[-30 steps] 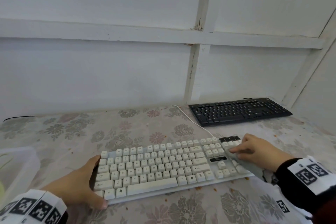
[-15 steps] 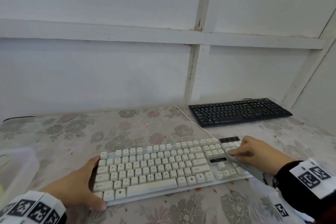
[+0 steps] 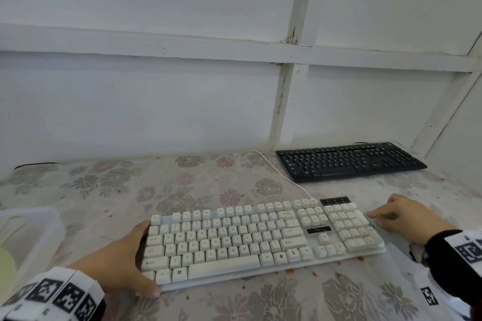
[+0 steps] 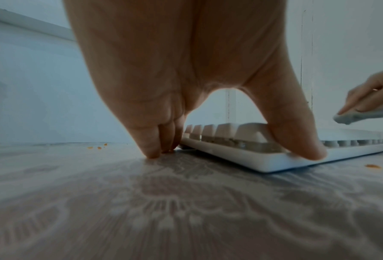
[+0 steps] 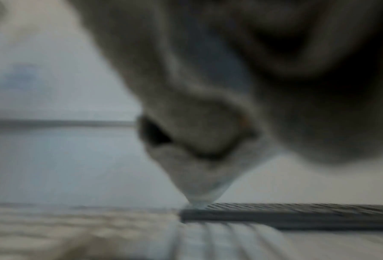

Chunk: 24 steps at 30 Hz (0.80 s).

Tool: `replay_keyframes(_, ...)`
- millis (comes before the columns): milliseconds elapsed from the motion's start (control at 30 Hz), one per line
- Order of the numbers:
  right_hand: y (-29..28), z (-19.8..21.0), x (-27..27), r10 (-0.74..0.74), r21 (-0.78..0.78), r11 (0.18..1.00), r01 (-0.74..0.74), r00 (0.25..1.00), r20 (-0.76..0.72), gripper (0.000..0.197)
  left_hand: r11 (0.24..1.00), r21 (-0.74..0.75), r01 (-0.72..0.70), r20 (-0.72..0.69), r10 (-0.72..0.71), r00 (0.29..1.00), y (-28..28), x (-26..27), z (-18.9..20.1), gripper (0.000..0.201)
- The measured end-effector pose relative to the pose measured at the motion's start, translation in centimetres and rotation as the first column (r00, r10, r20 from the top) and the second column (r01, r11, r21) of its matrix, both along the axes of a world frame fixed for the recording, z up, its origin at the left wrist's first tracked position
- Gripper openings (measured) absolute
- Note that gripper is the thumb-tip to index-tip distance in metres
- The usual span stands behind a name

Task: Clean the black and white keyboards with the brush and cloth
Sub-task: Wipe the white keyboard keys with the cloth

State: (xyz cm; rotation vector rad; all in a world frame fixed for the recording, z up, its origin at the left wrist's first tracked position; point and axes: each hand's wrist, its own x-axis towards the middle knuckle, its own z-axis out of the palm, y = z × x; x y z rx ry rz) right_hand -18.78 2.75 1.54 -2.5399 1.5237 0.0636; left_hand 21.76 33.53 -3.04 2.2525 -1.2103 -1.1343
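Note:
The white keyboard (image 3: 260,240) lies across the near middle of the flowered table. My left hand (image 3: 138,260) grips its left end: the thumb (image 4: 297,140) presses on the front corner and the fingertips (image 4: 152,151) touch the table by the rear corner. My right hand (image 3: 391,219) is just past the keyboard's right end, holding a grey cloth (image 4: 353,117) under its fingers. In the blurred right wrist view the cloth (image 5: 197,172) hangs to a point. The black keyboard (image 3: 349,161) sits at the back right by the wall. No brush is in view.
A clear plastic box (image 3: 34,232) stands at the left edge with something pale green (image 3: 5,260) beside it. A white cable (image 3: 281,172) runs from the white keyboard toward the wall. Orange crumbs (image 3: 289,270) lie along the keyboard's front edge.
My right hand has slid the cloth rightward off the number pad to just beyond the keyboard's right end. The left hand has kept its hold.

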Motion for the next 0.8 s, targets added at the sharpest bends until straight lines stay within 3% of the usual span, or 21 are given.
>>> replay_keyframes(100,2.0,1.2,2.9,0.048,-0.070,0.997,-0.038,0.989,0.141,0.026,1.000,-0.019,0.008,0.000,-0.008,1.000,0.0,-0.2,0.0,0.139)
replay_keyframes(233,7.8,3.0,10.6,0.299,-0.017,0.953,-0.304,0.923,0.243,0.027,1.000,-0.024,0.012,-0.031,-0.013,0.999,-0.1,-0.5,0.3,0.138)
replay_keyframes(433,16.8,1.0,21.5,0.621,0.091,0.720,-0.688,0.697,0.359,0.023,1.000,-0.031,0.006,-0.027,-0.007,1.000,-0.1,-0.5,0.5,0.126)
replay_keyframes(567,20.1,0.0,25.8,0.735,0.072,0.605,-0.793,0.592,0.332,0.028,0.998,-0.031,0.052,-0.030,-0.053,0.998,-0.1,-0.2,0.5,0.136)
replay_keyframes(733,20.9,-0.1,27.0,0.787,0.088,0.544,-0.835,0.543,0.293,0.030,0.998,-0.005,0.060,-0.010,-0.060,0.998,-0.1,0.0,0.6,0.129)
replay_keyframes(800,21.2,-0.2,26.9,0.804,0.097,0.504,-0.858,0.508,0.309,0.029,0.998,0.004,0.062,-0.003,-0.061,0.998,-0.1,0.1,0.4,0.140)
